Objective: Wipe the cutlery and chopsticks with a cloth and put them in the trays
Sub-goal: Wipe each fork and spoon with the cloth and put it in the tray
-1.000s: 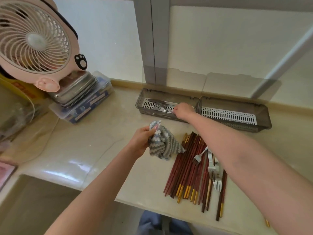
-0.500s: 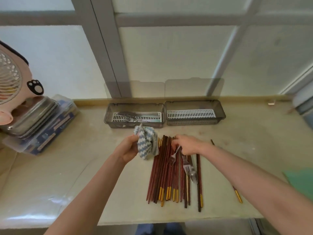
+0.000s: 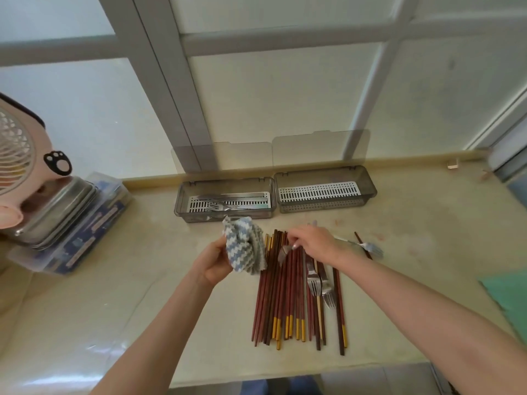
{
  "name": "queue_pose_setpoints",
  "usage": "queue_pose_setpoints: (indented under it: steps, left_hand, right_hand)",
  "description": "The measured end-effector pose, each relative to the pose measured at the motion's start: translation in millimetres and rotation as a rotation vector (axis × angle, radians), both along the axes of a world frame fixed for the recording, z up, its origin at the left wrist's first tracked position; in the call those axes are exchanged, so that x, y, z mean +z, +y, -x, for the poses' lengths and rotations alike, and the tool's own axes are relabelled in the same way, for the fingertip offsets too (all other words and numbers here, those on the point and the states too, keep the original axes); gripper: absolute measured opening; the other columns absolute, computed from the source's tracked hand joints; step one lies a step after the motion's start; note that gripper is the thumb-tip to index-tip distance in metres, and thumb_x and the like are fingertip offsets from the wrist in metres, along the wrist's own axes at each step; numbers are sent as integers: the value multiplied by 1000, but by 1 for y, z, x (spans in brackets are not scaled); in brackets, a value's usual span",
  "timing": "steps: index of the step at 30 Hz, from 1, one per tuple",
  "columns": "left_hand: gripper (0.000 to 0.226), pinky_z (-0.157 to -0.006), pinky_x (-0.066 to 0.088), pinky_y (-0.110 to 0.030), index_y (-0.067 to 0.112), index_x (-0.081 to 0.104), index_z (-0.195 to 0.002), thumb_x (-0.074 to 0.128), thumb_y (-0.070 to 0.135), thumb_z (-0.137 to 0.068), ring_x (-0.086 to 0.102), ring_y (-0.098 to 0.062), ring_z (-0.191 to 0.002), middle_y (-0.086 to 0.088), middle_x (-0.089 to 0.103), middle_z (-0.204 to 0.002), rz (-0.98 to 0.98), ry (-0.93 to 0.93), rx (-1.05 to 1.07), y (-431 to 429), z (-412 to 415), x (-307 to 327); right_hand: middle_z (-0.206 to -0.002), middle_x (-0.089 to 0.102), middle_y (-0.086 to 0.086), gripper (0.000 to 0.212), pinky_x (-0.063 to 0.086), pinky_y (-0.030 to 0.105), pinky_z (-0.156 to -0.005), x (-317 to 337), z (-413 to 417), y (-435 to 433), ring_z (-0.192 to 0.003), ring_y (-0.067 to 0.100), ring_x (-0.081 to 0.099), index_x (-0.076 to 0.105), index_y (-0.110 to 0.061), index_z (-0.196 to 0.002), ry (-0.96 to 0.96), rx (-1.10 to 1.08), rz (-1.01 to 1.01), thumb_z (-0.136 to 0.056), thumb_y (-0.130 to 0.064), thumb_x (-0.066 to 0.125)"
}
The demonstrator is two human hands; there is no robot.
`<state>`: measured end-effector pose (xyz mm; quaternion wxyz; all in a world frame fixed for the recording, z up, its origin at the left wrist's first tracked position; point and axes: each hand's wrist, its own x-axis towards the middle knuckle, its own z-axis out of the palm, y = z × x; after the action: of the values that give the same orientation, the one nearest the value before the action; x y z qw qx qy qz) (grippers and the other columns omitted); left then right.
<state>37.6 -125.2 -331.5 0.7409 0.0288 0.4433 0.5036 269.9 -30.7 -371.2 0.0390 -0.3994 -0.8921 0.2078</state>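
Note:
A pile of red-brown chopsticks [image 3: 285, 295] with yellow ends lies on the counter, with two forks [image 3: 319, 283] on its right side. My left hand [image 3: 214, 262] grips a bunched blue-and-white cloth [image 3: 245, 246] just left of the pile's far end. My right hand [image 3: 313, 243] hovers over the far end and pinches a fork [image 3: 283, 253] by its head end, slightly raised. Another fork [image 3: 368, 246] lies right of my wrist. The left tray [image 3: 182, 206] holds several pieces of cutlery. In the right tray [image 3: 368, 192] only a white grate shows.
A pink fan [image 3: 17, 172] stands at the far left over stacked steel trays [image 3: 57, 212] on a plastic box. A green cloth [image 3: 507, 292] lies at the right edge. The trays' open lids lean on the window. The counter's front edge runs just below the chopsticks.
My right hand came back from the left tray to the chopstick pile and picked up a fork. My left hand kept hold of the cloth.

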Motion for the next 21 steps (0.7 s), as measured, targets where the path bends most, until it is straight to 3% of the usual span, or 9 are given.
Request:
queue_pose_setpoints:
  steps: [3, 6, 11, 15, 18, 21]
  left_hand:
    - [33, -66, 59, -40, 3, 61, -104, 37, 23, -96, 71, -24, -77, -14, 72, -89, -9, -58, 94, 2, -2, -3]
    - [40, -64, 59, -34, 8, 72, -94, 44, 35, -85, 71, -20, -79, -10, 72, -91, -127, -74, 132, 7, -10, 2]
    - [41, -67, 55, -25, 11, 59, -107, 25, 33, -100, 69, -12, -80, -2, 72, -88, -314, 130, 19, 18, -25, 17]
    - [33, -80, 55, -29, 1, 57, -114, 40, 24, -98, 64, -20, -93, -12, 67, -103, -307, 280, -36, 22, -32, 19]
    - [19, -67, 55, -25, -2, 61, -101, 52, 13, -93, 66, -19, -78, -13, 67, -92, -224, 416, -25, 25, -36, 19]
    - [5, -54, 53, -22, -1, 64, -85, 62, 3, -85, 65, -19, -66, -10, 67, -76, -170, 607, 2, 28, -35, 23]
  right_hand:
    - [-82, 64, 1, 8, 51, 27, -73, 28, 23, -8, -73, 9, 61, 59, -13, -86, 495, -374, 239, -89, -6, 59]
    - [-74, 63, 9, 9, 53, 19, -67, 51, 47, -22, -64, 11, 63, 60, -6, -85, 866, -503, 472, -84, 2, 64]
    - [-67, 62, 5, 6, 47, 12, -62, 56, 63, -37, -60, 5, 60, 60, 2, -82, 927, -536, 500, -83, 1, 65]
    - [-69, 62, 1, 8, 47, 11, -64, 57, 69, -38, -60, -1, 59, 61, -4, -77, 896, -557, 521, -83, 0, 66]
    - [-68, 62, -1, 13, 48, 15, -64, 55, 72, -42, -60, 1, 59, 62, -10, -76, 846, -560, 567, -84, 0, 65]
    - [-65, 59, 0, 11, 40, 11, -48, 55, 70, -47, -48, -4, 54, 62, -9, -81, 833, -588, 702, -86, 1, 63]
